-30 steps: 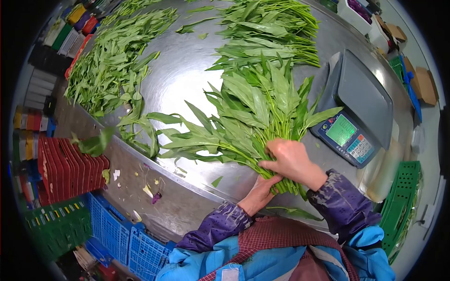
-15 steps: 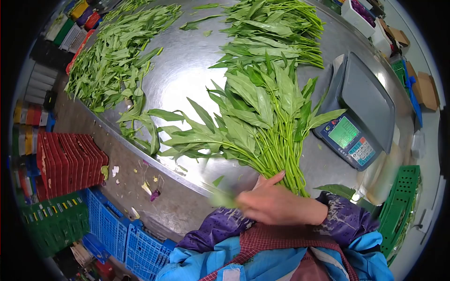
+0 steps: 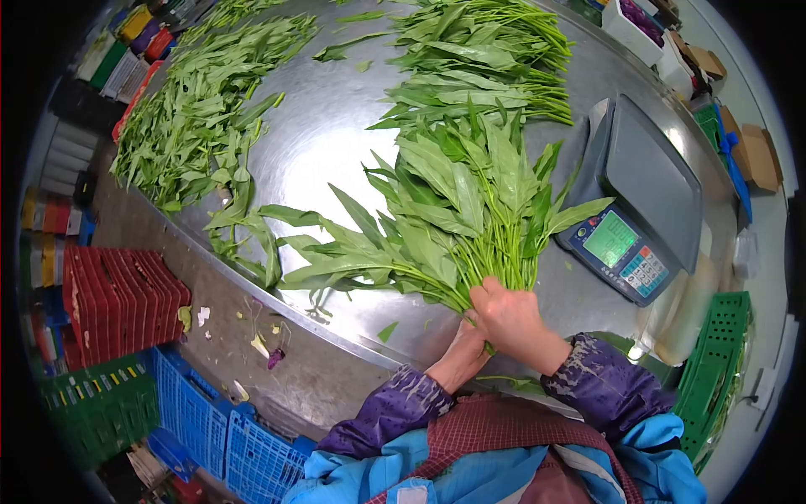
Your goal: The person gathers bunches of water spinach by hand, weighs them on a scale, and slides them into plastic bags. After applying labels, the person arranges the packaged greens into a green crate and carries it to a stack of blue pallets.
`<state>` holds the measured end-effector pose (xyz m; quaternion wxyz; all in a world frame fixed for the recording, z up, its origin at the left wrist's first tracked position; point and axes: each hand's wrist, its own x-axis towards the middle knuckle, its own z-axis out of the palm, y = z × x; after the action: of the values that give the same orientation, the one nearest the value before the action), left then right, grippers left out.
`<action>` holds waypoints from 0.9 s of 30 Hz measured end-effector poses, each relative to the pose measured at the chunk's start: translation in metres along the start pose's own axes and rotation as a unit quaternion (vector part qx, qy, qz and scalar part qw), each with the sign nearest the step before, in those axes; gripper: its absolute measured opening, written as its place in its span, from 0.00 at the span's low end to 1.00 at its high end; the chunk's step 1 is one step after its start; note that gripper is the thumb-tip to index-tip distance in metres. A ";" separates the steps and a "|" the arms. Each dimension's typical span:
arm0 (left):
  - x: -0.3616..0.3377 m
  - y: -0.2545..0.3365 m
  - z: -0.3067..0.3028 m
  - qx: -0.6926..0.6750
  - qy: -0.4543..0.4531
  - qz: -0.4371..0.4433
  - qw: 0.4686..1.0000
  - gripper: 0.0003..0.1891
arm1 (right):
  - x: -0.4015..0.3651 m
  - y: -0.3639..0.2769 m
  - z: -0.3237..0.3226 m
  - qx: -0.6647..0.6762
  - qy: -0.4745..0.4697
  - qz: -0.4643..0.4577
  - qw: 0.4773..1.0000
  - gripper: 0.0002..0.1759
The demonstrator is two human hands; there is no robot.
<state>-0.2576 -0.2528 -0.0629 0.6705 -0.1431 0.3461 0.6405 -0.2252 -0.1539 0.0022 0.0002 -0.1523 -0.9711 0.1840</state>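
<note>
A leafy bunch of water spinach [image 3: 453, 210] lies on the steel table with its leaves pointing away from me and its stems toward me. My right hand [image 3: 514, 323] is closed in a fist around the lower stems. Just beside and below it, my left hand [image 3: 464, 353] grips the stem ends from the left, its fingers partly hidden behind the stems and the right hand. A loose leaf [image 3: 388, 332] rests on the table left of the hands. More water spinach [image 3: 487, 59] is stacked beyond the bunch, stems to the right.
A digital scale [image 3: 630, 244] stands right of the bunch. A loose heap of greens [image 3: 193, 126] covers the table's left side. Below the table's left edge are a red crate [image 3: 126, 302] and blue crates [image 3: 193, 403]. At the right stands a green crate [image 3: 714, 370].
My right hand has moved from across the left wrist area up onto the stems and closed on them. The blurred leaf near it is gone from there. The stems are gathered more tightly.
</note>
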 end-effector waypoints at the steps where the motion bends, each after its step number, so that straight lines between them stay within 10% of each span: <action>1: 0.003 -0.006 -0.005 0.000 -0.001 -0.001 1.000 0.15 | -0.005 -0.004 0.000 -0.001 0.000 0.001 1.000 0.12; 7: 0.010 -0.015 -0.014 -0.032 -0.019 0.006 0.999 0.20 | -0.018 -0.027 -0.009 0.020 -0.083 0.003 0.996 0.08; 9: 0.011 -0.010 -0.008 0.003 0.014 0.012 1.000 0.21 | -0.019 -0.051 -0.021 0.091 -0.130 -0.183 0.970 0.08; 13: 0.016 -0.013 -0.015 0.094 0.041 0.031 0.994 0.27 | 0.000 -0.075 -0.042 0.160 -0.080 -0.201 0.963 0.07; 17: -0.007 0.000 0.011 -0.170 -0.010 -0.007 0.985 0.24 | 0.028 -0.026 -0.003 0.069 0.052 -0.062 0.994 0.06; 20: 0.009 -0.004 -0.005 0.045 -0.015 0.018 0.999 0.19 | 0.027 0.007 0.011 -0.030 -0.049 0.014 0.998 0.08; 27: 0.009 -0.010 0.002 0.028 0.002 0.079 0.996 0.17 | 0.026 0.011 0.007 -0.021 -0.015 0.054 0.998 0.11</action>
<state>-0.2477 -0.2464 -0.0694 0.6206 -0.0976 0.3752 0.6815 -0.2466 -0.1389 -0.0095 -0.0279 -0.2016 -0.9650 0.1654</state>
